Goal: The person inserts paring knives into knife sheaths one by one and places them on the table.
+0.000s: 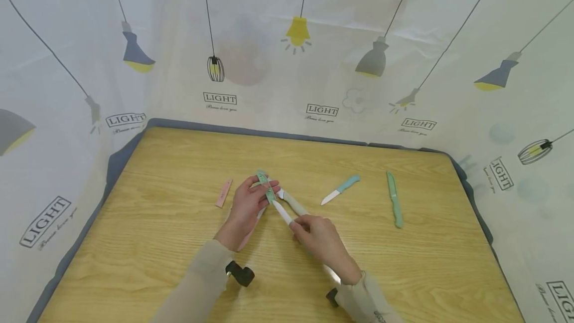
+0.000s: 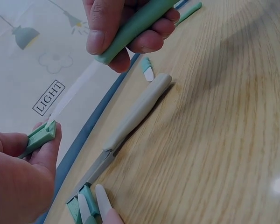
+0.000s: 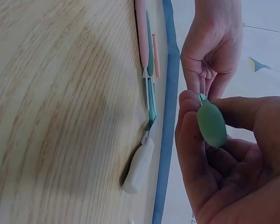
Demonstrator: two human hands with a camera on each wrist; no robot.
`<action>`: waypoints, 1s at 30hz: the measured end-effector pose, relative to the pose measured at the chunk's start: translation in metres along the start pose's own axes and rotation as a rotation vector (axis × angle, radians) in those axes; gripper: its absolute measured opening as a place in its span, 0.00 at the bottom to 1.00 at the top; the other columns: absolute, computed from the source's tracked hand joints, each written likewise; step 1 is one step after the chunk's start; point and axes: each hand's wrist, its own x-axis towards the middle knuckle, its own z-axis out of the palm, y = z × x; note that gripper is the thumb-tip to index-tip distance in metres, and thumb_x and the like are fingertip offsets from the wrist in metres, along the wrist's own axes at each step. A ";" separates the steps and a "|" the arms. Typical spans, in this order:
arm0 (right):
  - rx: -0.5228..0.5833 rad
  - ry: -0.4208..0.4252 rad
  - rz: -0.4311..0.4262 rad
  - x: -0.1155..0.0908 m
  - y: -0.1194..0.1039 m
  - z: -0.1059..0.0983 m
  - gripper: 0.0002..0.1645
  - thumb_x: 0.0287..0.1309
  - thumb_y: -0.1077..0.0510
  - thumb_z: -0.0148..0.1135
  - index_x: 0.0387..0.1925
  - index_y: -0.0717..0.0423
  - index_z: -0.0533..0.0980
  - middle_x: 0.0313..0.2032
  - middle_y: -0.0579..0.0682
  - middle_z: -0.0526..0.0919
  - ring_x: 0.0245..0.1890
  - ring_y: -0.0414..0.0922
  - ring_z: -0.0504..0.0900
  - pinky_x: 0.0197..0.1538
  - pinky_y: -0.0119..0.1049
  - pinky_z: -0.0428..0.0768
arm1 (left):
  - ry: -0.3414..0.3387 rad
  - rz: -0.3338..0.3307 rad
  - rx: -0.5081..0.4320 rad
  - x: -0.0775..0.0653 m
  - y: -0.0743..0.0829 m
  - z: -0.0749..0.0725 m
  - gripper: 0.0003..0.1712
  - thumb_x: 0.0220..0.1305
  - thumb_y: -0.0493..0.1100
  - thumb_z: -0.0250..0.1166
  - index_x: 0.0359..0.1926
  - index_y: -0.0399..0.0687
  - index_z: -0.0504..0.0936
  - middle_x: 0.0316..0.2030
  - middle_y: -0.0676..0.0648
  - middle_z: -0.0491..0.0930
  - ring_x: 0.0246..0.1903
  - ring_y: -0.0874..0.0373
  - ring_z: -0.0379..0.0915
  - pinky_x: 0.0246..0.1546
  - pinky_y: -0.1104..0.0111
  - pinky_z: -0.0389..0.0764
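Observation:
My left hand pinches a small green blade sheath between thumb and fingers, its mouth facing my right hand. In my right hand is a knife by its green handle. The knife's pale blade spans the gap between the hands, tip at the sheath's mouth. Below them on the table lies a knife with a cream handle. Its blade overlaps green pieces in the left wrist view. A pink-handled knife lies near these, partly hidden by my left hand in the head view.
A pink sheath lies left of my hands. To the right are a turquoise-handled knife with a bare blade and a green knife. Printed curtains surround the wooden table.

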 end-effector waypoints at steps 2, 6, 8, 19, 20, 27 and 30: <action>0.002 0.003 -0.004 0.000 0.000 0.000 0.18 0.67 0.50 0.55 0.33 0.59 0.83 0.22 0.45 0.84 0.13 0.33 0.67 0.13 0.25 0.64 | 0.001 -0.001 -0.004 0.000 0.000 0.000 0.25 0.72 0.35 0.52 0.66 0.29 0.62 0.53 0.33 0.77 0.51 0.48 0.78 0.54 0.60 0.77; -0.004 0.009 0.004 0.000 0.001 0.000 0.17 0.67 0.50 0.55 0.33 0.58 0.83 0.22 0.44 0.84 0.12 0.33 0.66 0.13 0.25 0.63 | -0.002 0.001 -0.010 0.000 0.000 0.000 0.24 0.73 0.35 0.51 0.66 0.29 0.61 0.53 0.33 0.77 0.52 0.47 0.77 0.54 0.60 0.77; -0.002 0.007 0.009 0.000 0.001 0.000 0.17 0.67 0.50 0.55 0.33 0.58 0.83 0.22 0.44 0.84 0.12 0.33 0.65 0.13 0.25 0.62 | -0.011 -0.003 -0.017 -0.001 0.000 0.001 0.25 0.73 0.35 0.51 0.66 0.29 0.61 0.54 0.33 0.77 0.52 0.48 0.77 0.55 0.60 0.76; 0.019 0.000 0.026 0.000 0.000 0.000 0.18 0.67 0.50 0.54 0.33 0.58 0.83 0.21 0.43 0.83 0.11 0.33 0.66 0.12 0.25 0.62 | -0.047 -0.001 -0.042 -0.001 -0.002 0.005 0.26 0.72 0.33 0.52 0.67 0.27 0.59 0.56 0.29 0.74 0.53 0.46 0.76 0.56 0.59 0.75; 0.022 -0.003 0.026 0.000 0.000 0.000 0.18 0.67 0.50 0.54 0.33 0.58 0.83 0.21 0.43 0.83 0.11 0.33 0.66 0.12 0.25 0.62 | -0.049 0.003 -0.039 -0.001 -0.003 0.005 0.26 0.72 0.33 0.52 0.67 0.27 0.59 0.56 0.29 0.74 0.53 0.46 0.76 0.56 0.58 0.74; 0.035 -0.017 0.030 0.001 -0.002 0.000 0.18 0.67 0.50 0.54 0.33 0.58 0.83 0.21 0.44 0.83 0.11 0.33 0.64 0.11 0.25 0.60 | -0.035 0.005 -0.047 -0.001 -0.005 0.006 0.26 0.72 0.33 0.52 0.67 0.27 0.60 0.54 0.31 0.76 0.52 0.46 0.77 0.56 0.58 0.74; 0.045 -0.023 0.024 0.001 -0.003 -0.001 0.18 0.68 0.51 0.54 0.34 0.60 0.82 0.20 0.45 0.83 0.10 0.34 0.62 0.10 0.24 0.58 | -0.036 0.002 -0.050 -0.003 -0.006 0.008 0.27 0.72 0.33 0.52 0.68 0.28 0.59 0.55 0.31 0.76 0.52 0.47 0.77 0.55 0.59 0.75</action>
